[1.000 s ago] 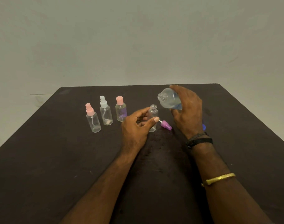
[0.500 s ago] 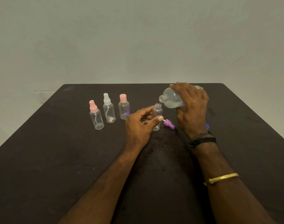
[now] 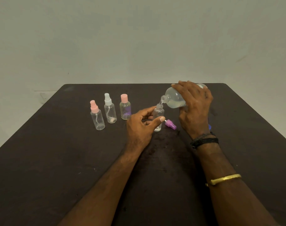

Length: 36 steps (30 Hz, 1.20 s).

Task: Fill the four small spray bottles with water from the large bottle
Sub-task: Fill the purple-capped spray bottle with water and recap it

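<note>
Four small bottles: I am seeing clear, round-bodied plastic ones on the dark matte table (image 3: 57, 160); three capped ones are standing in a row at my left, one open one is in my grip
Left hand (image 3: 141, 126): I am wrapping thumb and fingers around the open small bottle (image 3: 159, 115), keeping it upright on the table
Right hand (image 3: 194, 108): I am gripping the large bottle (image 3: 174, 99) from above, tilting it nearly flat, its neck pointing left and down
Pour: the large bottle's mouth is sitting just over the small bottle's threaded neck; clear water is lying along the large bottle's lower side
Row, from my left: pink spray-top bottle (image 3: 97, 118), white spray-top bottle (image 3: 110, 111), pink flat-capped bottle (image 3: 125, 110); thin dip tubes are showing through the first two
Purple spray top (image 3: 170, 124): lying on its side just right of the open bottle, its white stem pointing toward my thumb
Blue piece (image 3: 209, 127): peeking out behind my right wrist, too hidden to identify
Wrist: I am wearing black beaded bands (image 3: 204, 140) and a gold-coloured bangle (image 3: 223, 179)
Writing: a purple patch is showing on the flat-capped bottle, unreadable
</note>
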Available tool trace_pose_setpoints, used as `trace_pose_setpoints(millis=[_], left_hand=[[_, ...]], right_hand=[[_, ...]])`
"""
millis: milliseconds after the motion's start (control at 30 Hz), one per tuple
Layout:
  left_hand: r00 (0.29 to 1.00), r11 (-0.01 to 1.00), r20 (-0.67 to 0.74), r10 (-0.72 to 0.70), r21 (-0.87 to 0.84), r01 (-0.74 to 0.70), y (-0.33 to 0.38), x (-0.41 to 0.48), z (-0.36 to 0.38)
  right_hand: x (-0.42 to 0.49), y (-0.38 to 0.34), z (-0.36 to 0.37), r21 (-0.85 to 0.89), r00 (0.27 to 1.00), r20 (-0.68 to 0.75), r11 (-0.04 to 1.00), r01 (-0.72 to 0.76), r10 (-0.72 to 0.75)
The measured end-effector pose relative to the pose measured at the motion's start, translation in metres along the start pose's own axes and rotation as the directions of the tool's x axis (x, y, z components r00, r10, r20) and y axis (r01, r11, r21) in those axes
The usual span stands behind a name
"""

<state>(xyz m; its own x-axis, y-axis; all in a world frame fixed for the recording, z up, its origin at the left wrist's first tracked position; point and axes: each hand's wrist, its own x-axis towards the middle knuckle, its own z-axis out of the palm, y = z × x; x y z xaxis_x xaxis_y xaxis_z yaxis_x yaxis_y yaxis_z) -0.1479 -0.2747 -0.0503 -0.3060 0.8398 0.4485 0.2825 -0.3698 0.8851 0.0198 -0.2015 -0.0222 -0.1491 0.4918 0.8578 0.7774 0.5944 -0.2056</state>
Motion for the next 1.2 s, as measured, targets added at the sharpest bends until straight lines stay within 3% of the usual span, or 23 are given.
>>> trace_pose_setpoints(millis=[1200], left_hand=[[1.0,0.999,-0.002,-0.022,0.028,0.022,-0.0022,0.0016,-0.0007]], right_hand=[[0.0006,-0.0013,-0.001,-0.003,1.0,-0.008,1.0,-0.011,0.011]])
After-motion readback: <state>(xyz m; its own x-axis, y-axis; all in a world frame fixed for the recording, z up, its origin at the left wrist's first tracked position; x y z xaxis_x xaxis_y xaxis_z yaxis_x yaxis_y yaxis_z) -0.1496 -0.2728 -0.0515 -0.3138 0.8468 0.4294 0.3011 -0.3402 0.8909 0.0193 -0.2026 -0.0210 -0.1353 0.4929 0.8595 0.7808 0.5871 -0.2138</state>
